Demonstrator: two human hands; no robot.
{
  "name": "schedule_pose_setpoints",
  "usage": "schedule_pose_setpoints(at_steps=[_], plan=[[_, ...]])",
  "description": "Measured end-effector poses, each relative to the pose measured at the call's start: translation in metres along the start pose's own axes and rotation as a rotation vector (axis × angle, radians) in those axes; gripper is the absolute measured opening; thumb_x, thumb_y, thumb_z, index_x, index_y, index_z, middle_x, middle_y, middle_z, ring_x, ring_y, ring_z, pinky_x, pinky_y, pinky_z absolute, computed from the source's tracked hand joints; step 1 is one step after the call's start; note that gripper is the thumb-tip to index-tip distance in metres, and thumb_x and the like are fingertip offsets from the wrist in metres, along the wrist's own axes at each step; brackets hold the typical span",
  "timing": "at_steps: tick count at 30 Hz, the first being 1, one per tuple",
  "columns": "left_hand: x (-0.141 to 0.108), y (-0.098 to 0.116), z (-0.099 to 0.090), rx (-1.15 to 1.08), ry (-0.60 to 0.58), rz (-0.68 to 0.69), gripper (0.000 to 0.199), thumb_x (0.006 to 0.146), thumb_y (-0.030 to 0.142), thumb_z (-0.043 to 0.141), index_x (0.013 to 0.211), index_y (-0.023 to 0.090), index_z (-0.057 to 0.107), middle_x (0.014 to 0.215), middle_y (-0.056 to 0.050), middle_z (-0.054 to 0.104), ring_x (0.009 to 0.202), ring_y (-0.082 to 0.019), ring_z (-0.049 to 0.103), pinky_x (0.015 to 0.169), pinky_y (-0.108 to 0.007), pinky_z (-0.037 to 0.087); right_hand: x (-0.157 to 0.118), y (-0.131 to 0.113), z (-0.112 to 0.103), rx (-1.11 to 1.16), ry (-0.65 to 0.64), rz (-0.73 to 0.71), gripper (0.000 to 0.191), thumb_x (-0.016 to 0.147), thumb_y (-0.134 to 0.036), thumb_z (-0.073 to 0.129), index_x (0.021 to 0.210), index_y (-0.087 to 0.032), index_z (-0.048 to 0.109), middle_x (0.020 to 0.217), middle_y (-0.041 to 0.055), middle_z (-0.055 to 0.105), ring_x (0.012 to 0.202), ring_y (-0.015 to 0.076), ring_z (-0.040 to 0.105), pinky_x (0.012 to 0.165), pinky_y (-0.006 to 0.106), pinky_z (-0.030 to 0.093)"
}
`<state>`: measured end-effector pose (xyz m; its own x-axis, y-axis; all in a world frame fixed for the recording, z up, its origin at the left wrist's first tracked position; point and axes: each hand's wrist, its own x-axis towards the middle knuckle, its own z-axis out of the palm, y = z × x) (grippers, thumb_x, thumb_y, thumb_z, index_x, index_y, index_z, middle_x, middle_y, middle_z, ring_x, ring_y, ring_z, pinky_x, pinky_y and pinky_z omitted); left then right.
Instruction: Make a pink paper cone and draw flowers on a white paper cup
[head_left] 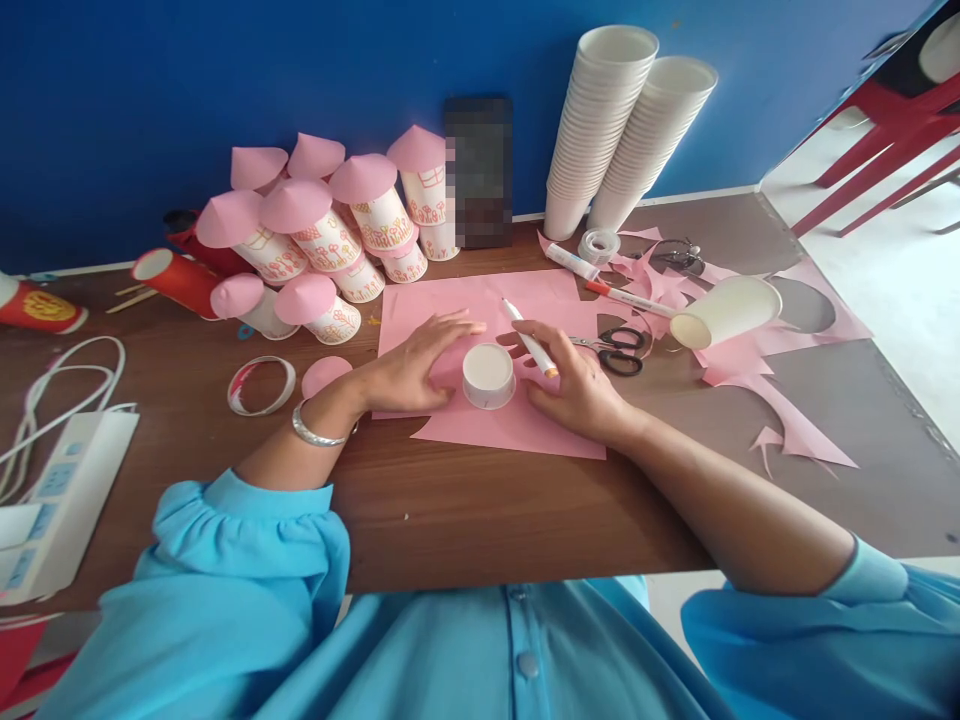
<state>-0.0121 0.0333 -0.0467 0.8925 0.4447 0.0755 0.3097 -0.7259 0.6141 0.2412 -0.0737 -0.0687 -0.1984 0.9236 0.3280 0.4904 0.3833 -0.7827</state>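
A short white paper cup [488, 375] stands upside down on pink paper [450, 300] in the middle of the table. My left hand [415, 364] lies just left of the cup, fingers apart and holding nothing. To the cup's right, my right hand [574, 385] holds a white marker [531, 340] with an orange end, between thumb and fingers. Black-handled scissors [621, 350] lie beyond that hand, their blades partly hidden. A second pink sheet [517, 434] extends toward the front edge. Neither hand clearly touches the cup.
Decorated cups with pink cone roofs [300, 205] stand at the back left, beside a dark phone [480, 175]. Two tall cup stacks [600, 120] lean at the back. Right are pink scraps [780, 400] and a lying cup [726, 312]; left, a tape roll [261, 387] and power strip [71, 500].
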Motion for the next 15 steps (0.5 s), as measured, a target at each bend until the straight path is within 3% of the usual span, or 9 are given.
schedule_pose_setpoints(at_steps=[2,4,8,11,13,15], plan=[[-0.001,0.008,-0.002,0.004,-0.069,0.0,0.092,0.081,0.025,0.075,0.161,0.025,0.028,0.167,-0.014,0.036,0.161,-0.033,0.021,0.129,-0.059,0.022,-0.001,-0.001,0.0,-0.037,-0.039,-0.028,0.072,0.078,-0.007,0.057,0.145,-0.028,0.04,0.137,0.0079,0.067,0.116,0.0222,0.07,0.094,0.038,0.061],[0.001,0.014,0.0,0.033,-0.069,-0.021,0.091,0.083,0.037,0.078,0.16,0.026,0.031,0.167,-0.015,0.037,0.161,-0.035,0.02,0.13,-0.064,0.011,-0.002,-0.002,0.0,-0.056,-0.064,-0.042,0.071,0.081,-0.011,0.06,0.146,-0.027,0.039,0.141,0.0098,0.064,0.119,0.0235,0.069,0.088,0.036,0.062],[0.01,0.017,0.008,-0.041,-0.037,-0.079,0.078,0.082,0.048,0.077,0.15,0.023,0.048,0.157,-0.015,0.053,0.15,-0.036,0.042,0.129,-0.065,0.005,-0.003,0.0,0.002,-0.053,-0.025,-0.057,0.066,0.086,-0.027,0.074,0.144,-0.026,0.043,0.139,0.012,0.064,0.121,0.0258,0.068,0.092,0.038,0.061],[0.01,0.02,0.012,-0.277,0.081,-0.146,0.073,0.076,0.049,0.083,0.139,0.022,0.06,0.145,-0.012,0.064,0.139,-0.036,0.054,0.127,-0.06,0.023,-0.003,0.0,0.001,0.048,0.079,-0.1,0.061,0.086,-0.034,0.079,0.138,-0.027,0.048,0.132,0.01,0.067,0.109,0.023,0.071,0.087,0.037,0.062],[0.008,0.025,0.015,-0.567,0.16,-0.166,0.07,0.076,0.051,0.083,0.136,0.022,0.063,0.137,-0.012,0.068,0.132,-0.036,0.059,0.117,-0.053,0.041,-0.003,-0.002,-0.001,0.172,0.157,-0.121,0.054,0.09,-0.033,0.076,0.136,-0.028,0.049,0.128,0.0083,0.068,0.101,0.0203,0.072,0.081,0.035,0.062],[0.007,0.03,0.02,-0.874,0.183,-0.176,0.065,0.082,0.055,0.076,0.135,0.021,0.064,0.131,-0.013,0.071,0.125,-0.034,0.063,0.105,-0.048,0.051,-0.003,-0.006,-0.003,0.282,0.21,-0.117,0.045,0.094,-0.03,0.071,0.134,-0.028,0.05,0.123,0.0073,0.069,0.095,0.0185,0.072,0.08,0.035,0.061]])
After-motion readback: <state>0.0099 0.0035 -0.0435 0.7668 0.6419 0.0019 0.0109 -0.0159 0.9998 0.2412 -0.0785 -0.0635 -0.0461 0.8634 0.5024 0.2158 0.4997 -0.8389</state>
